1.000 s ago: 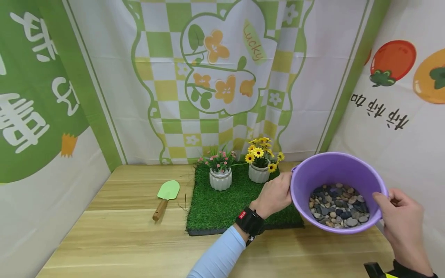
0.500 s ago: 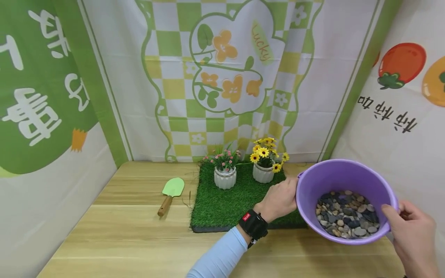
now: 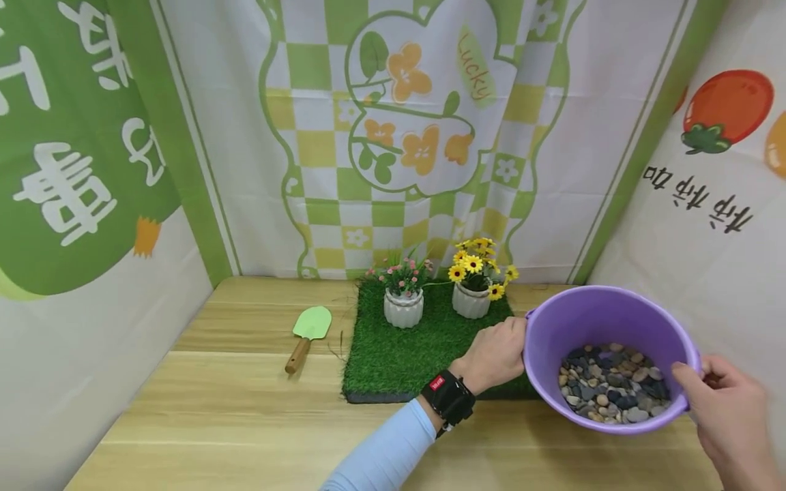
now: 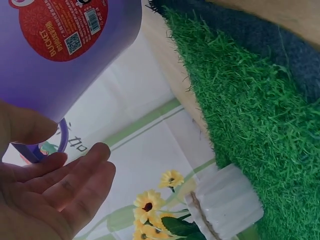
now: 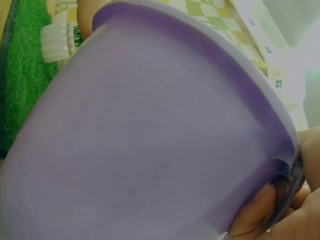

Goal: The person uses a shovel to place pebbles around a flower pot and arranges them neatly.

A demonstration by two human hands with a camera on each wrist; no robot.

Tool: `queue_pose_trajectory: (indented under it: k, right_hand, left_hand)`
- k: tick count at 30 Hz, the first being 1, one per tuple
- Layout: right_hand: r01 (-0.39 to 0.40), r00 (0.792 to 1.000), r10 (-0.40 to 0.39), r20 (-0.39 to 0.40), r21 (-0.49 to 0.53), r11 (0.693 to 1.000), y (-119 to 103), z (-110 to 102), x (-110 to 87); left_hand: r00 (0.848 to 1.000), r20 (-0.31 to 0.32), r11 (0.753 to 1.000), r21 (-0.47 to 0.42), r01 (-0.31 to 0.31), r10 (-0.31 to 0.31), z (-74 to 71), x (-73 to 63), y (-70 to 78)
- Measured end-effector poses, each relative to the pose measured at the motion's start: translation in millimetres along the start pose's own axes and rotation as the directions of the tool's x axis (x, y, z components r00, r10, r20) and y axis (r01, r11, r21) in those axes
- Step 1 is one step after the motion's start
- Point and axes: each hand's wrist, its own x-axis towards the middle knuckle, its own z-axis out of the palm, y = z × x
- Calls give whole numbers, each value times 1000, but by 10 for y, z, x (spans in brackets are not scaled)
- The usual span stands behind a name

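A purple bucket [image 3: 604, 307], held at both sides, is tilted toward me at the right of the table. Pebbles [image 3: 614, 385] of mixed grey, tan and dark tones lie in its bottom. My left hand [image 3: 496, 354] grips the rim on the left; in the left wrist view its thumb lies against the purple wall, under a red label [image 4: 65, 25]. On the opposite side my right hand [image 3: 731, 409] holds the rim, thumb on top and fingers beneath. The right wrist view shows its fingers curled at the handle mount [image 5: 290, 172].
A green turf mat [image 3: 405, 361] lies behind my left forearm. On it stand a white pot of pink flowers [image 3: 403, 307] and a white pot of yellow flowers [image 3: 471, 300]. A green trowel [image 3: 312, 324] with a wooden handle rests on the table [image 3: 215, 409] to the left.
The head view has shifted, so the mat, pots and trowel sit slightly further right and higher. Both hands keep their hold on the bucket, which appears a little lower and further right than a second ago.
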Motion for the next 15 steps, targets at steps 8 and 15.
queue_pose_trajectory:
  k: [8, 15]
  right_hand:
    - [4, 1000, -4, -2, 47, 999, 40, 28, -88]
    - [90, 994, -70, 88, -248, 965, 18, -13, -136]
  left_hand:
    - [1000, 11, 1000, 22, -13, 13, -3, -53, -16]
    - [999, 45, 1000, 10, 6, -7, 33, -99, -18]
